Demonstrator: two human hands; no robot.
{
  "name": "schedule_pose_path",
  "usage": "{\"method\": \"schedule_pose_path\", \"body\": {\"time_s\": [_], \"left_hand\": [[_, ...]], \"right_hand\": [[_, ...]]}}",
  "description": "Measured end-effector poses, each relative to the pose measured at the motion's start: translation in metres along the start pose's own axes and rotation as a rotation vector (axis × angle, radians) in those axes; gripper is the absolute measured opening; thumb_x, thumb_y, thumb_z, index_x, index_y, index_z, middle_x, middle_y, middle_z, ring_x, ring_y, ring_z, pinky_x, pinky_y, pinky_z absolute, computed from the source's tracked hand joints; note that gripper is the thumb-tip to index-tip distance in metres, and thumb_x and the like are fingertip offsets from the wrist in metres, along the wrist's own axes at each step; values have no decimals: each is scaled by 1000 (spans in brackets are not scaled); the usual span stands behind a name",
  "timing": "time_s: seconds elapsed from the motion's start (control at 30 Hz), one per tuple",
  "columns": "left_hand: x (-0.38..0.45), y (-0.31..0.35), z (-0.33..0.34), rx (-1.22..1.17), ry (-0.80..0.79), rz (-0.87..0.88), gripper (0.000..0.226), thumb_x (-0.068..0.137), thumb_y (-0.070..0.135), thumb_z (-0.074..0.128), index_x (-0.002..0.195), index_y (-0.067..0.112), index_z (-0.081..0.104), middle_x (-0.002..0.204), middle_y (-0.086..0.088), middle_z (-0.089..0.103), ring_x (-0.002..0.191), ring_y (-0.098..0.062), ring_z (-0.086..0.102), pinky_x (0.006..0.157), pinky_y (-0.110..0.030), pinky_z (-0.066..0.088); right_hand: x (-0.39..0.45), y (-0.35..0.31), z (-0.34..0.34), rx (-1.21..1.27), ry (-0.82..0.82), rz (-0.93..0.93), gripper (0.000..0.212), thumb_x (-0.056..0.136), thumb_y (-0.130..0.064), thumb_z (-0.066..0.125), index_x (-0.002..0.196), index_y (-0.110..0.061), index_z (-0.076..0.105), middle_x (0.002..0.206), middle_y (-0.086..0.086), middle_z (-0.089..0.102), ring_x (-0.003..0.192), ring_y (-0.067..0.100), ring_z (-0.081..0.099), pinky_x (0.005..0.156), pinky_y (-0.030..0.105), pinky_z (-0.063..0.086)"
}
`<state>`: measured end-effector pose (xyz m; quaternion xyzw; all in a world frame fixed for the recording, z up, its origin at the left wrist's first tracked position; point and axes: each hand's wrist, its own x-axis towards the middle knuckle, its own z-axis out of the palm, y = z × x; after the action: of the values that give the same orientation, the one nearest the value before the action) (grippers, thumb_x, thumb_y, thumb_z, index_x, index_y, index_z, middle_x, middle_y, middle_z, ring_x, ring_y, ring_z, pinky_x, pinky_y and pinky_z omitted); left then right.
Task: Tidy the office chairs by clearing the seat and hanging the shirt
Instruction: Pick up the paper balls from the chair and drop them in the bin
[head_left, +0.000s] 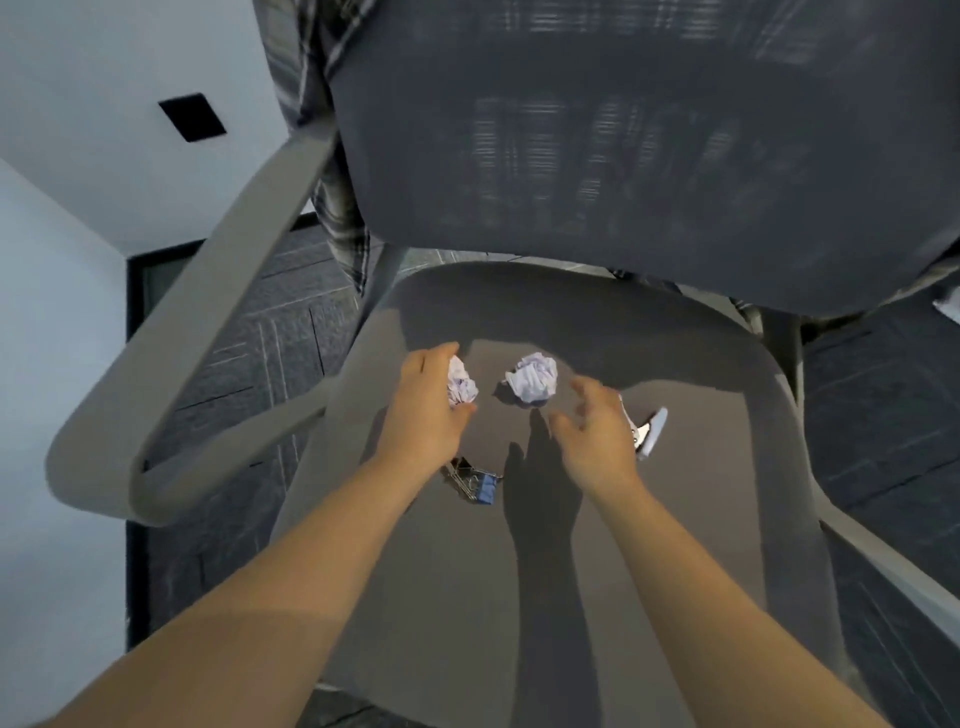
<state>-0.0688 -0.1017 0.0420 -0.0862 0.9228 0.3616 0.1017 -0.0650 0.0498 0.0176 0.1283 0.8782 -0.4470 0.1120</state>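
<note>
Grey fabric covers the seat of an office chair, seen from above, with a dark mesh backrest rising at the top of the view. A plaid shirt is draped over the back of the chair; it hangs down behind the left edge of the backrest, and its pattern is seen dimly through the mesh.

Two bare arms are stretched over the seat. A crumpled ball of white paper is gripped by the left hand, with the fingers curled round it from the left and the thumb pressed under it. A second paper ball lies on the seat just to the right, apart from both hands. The right hand is held above the seat with its fingers spread and loosely bent; nothing is held in it, and its fingertips are near the second ball but not touching it.

A small blue binder clip with wire handles is seen on the seat below the left wrist. A pale blue and silver object, possibly a stapler or clip, lies just beside the right hand and is partly hidden by it.

A curved grey armrest is seen at the left, over dark carpet tiles. A pale wall with a black rectangular plate fills the upper left.
</note>
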Motion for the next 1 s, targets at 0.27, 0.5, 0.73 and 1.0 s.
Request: {"method": "schedule_pose_path", "body": {"time_s": [0.27,0.5,0.73,1.0], "left_hand": [[11,-33,9,0,15,-10,63,81,5,61,137,11,34,137,-16,39,123,-26,42,90,-16,24],[-2,-24,-2,-63,95,10,61,80,5,62,136,8,35,140,-15,40,127,-24,40,93,-14,23],[-48,28,-27,-44,139,149,57,77,1,63,130,6,42,129,-17,46,119,-26,45,82,-5,20],[-136,113,-47,-93,111,225,52,75,4,67,123,7,48,122,-14,49,101,-17,47,73,-8,25]], "right_hand": [[41,6,32,-386,-148,-168,58,87,-9,56,140,-13,34,156,16,9,139,36,21,109,42,30],[25,-4,17,-163,3,-173,35,82,-4,57,117,-3,50,125,18,43,111,34,48,90,33,40],[-39,-43,-41,74,99,-222,18,78,0,58,88,-14,54,94,-6,33,97,25,48,80,26,41],[-133,-62,-144,167,203,-258,31,77,2,59,79,-27,48,88,-18,30,91,17,43,63,-3,35]]}}
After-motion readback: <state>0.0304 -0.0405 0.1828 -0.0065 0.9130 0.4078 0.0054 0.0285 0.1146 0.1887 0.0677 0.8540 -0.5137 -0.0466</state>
